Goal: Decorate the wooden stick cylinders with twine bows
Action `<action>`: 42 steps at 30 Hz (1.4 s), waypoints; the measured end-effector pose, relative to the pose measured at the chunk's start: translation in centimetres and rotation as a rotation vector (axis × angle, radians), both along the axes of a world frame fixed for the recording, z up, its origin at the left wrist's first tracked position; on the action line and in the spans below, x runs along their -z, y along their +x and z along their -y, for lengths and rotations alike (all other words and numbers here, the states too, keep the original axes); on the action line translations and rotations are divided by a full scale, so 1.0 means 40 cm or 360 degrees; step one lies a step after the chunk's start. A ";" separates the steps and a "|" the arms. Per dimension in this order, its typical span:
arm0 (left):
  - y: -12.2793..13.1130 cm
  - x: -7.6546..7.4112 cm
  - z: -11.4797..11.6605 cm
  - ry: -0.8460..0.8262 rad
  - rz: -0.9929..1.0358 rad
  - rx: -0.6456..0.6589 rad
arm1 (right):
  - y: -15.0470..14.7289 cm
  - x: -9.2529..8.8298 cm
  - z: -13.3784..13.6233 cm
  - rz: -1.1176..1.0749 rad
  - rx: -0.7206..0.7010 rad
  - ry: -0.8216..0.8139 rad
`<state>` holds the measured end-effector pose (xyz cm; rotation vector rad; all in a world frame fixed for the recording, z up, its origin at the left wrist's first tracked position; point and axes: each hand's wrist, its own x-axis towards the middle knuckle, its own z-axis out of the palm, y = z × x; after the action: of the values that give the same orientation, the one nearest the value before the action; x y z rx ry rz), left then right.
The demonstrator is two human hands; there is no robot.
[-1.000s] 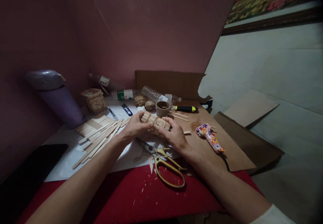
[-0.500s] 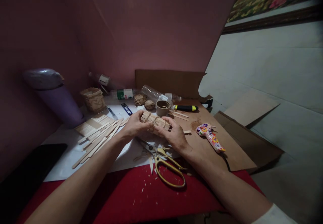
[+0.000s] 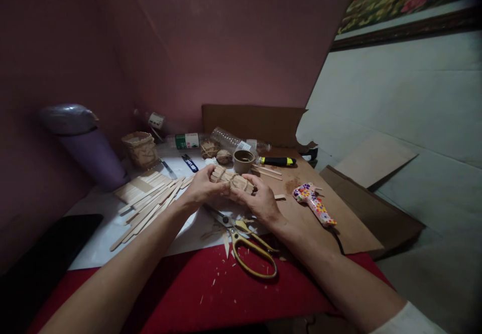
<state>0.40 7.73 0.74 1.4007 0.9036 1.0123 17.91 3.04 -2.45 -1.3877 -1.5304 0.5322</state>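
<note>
On our red-covered worktop (image 3: 173,294), yellow-handled scissors (image 3: 234,237) lie near us. Our left hand (image 3: 204,186) and right hand (image 3: 261,202), both curled partway closed, grip opposite ends of the stick-clad piece (image 3: 227,176), between them over the worktop. Its twine (image 3: 233,179) sits as it did a second ago; we judge we're steadying it, not altering it.

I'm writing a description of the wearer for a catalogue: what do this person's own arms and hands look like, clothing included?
The left hand and right hand are ungloved, with no watch or bracelet visible. The left forearm is bare as far as it shows; the right forearm is bare up to a plain whitish sleeve.
</note>
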 end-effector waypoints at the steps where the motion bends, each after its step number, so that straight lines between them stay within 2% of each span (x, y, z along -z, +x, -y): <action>1: 0.001 0.000 0.001 -0.0006 -0.0003 0.0005 | 0.000 0.000 0.000 0.0009 0.0013 0.0001; 6: 0.000 -0.004 0.007 -0.0021 0.0001 0.0009 | 0.002 -0.003 -0.005 -0.0018 0.0006 -0.0039; 11: -0.008 -0.020 0.009 -0.0044 0.0065 0.0113 | 0.005 -0.002 -0.009 -0.0038 -0.0017 -0.0038; 15: -0.006 -0.028 0.008 -0.0040 0.0000 0.0062 | 0.004 -0.001 -0.006 -0.0028 -0.0015 -0.0058; 26: -0.003 -0.021 0.007 0.0015 -0.0095 0.0009 | 0.001 0.000 -0.001 -0.0011 -0.0026 0.0011; 42: 0.001 -0.012 0.010 -0.0038 0.0035 -0.0002 | 0.000 0.001 -0.001 -0.0013 0.0014 -0.0021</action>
<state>0.44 7.32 1.21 1.3665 0.8976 1.0127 17.90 3.09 -2.48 -1.4004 -1.5161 0.5425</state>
